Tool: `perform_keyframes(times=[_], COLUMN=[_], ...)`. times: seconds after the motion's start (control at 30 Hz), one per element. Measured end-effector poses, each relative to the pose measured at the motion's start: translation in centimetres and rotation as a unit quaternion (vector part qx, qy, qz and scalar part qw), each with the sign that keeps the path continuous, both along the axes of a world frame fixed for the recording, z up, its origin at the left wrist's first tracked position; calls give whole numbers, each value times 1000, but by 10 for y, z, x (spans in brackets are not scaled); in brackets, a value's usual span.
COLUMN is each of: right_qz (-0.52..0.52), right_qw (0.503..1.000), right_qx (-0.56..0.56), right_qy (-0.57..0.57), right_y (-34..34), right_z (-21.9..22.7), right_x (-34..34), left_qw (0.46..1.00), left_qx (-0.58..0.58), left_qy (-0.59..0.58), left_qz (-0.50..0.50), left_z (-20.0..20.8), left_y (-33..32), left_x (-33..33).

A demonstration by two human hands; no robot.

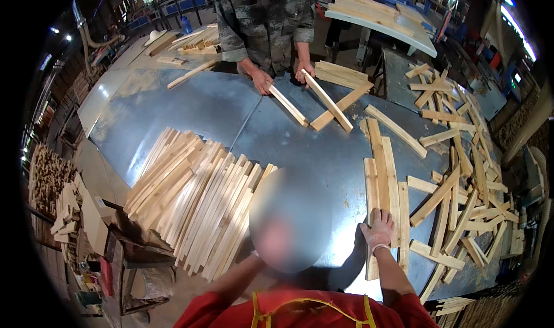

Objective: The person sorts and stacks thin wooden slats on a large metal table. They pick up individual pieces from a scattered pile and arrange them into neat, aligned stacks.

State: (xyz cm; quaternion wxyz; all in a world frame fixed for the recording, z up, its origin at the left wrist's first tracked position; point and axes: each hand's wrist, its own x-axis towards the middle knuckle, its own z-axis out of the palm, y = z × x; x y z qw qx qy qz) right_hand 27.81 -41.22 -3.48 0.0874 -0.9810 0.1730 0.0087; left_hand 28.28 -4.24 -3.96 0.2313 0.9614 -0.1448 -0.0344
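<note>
My right hand, in a thin pale glove, lies on a group of wooden strips on the metal table. Its fingers are stretched over the strips, with the thumb apart at their left edge. A round blur covers my left hand, so its fingers and anything in them cannot be made out. It is beside a broad row of stacked wooden strips. Across the table, a person in camouflage clothing holds a strip in each hand: one strip and another strip. The latter passes close to a crossing strip.
A jumbled heap of wooden strips covers the table's right side. The dark metal tabletop spans between me and the other person. Behind stands a pale table bearing boards. A wooden stand is at lower left.
</note>
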Motion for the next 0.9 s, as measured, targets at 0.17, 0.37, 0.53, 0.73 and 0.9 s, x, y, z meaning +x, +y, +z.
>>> perform_keyframes(times=[0.17, 0.37, 0.53, 0.73, 0.9], right_qz=[-41, -84, -83, -107, -116], right_qw=[997, 993, 990, 983, 974], right_qx=[-41, -76, -109, -145, -166], right_qy=[-42, -43, -18, 25, 105], right_y=[10, 21, 28, 20, 9], right_z=[-35, -55, -46, -70, -81], right_x=[5, 13, 16, 15, 12], left_qw=[998, 977, 671, 797, 884], left_qx=[21, -194, -671, -524, -403], left_qy=[6, 86, 278, 170, 133], left_qz=[-53, 8, 146, -249, -195], left_z=[-10, -40, -75, 170, 155], left_y=[-10, -43, -66, -251, -280], left_x=[67, 170, 309, 316, 341])
